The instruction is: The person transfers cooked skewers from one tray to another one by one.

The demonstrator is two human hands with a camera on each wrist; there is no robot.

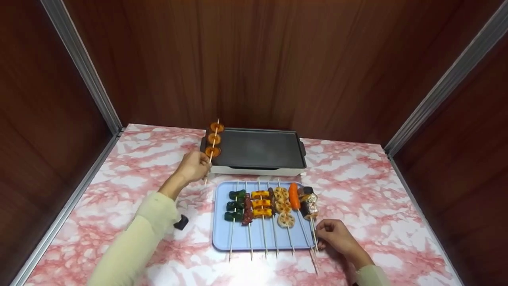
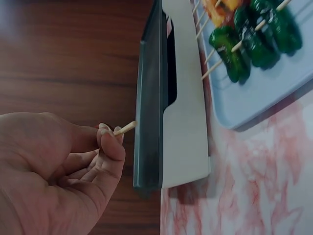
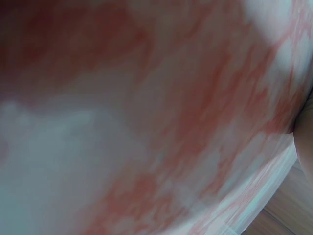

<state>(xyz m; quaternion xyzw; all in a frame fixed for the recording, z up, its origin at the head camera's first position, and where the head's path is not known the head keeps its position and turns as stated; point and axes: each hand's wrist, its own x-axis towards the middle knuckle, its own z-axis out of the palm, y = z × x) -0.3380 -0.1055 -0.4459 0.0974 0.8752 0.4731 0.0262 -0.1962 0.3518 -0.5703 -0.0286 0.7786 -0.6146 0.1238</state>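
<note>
In the head view my left hand (image 1: 194, 166) pinches the lower part of a skewer of round orange-brown slices (image 1: 214, 139), held at the left end of the griddle (image 1: 258, 149). The left wrist view shows the blunt end of its stick (image 2: 126, 128) poking out between thumb and fingertips. At the front right corner of the blue tray (image 1: 222, 238), my right hand (image 1: 335, 235) has its fingers bent beside the stick of a skewer of dark and silvery pieces (image 1: 308, 204). Whether they grip that stick is unclear; the right wrist view shows mostly tabletop.
Side by side on the tray lie skewers of green peppers (image 1: 234, 205), dark red meat (image 1: 247, 210), yellow pieces (image 1: 261, 204), lotus root slices (image 1: 283, 206) and an orange sausage (image 1: 294, 195). Their sticks overhang its front edge. Wood-grain panels (image 1: 246, 59) enclose the marbled table (image 1: 158, 139).
</note>
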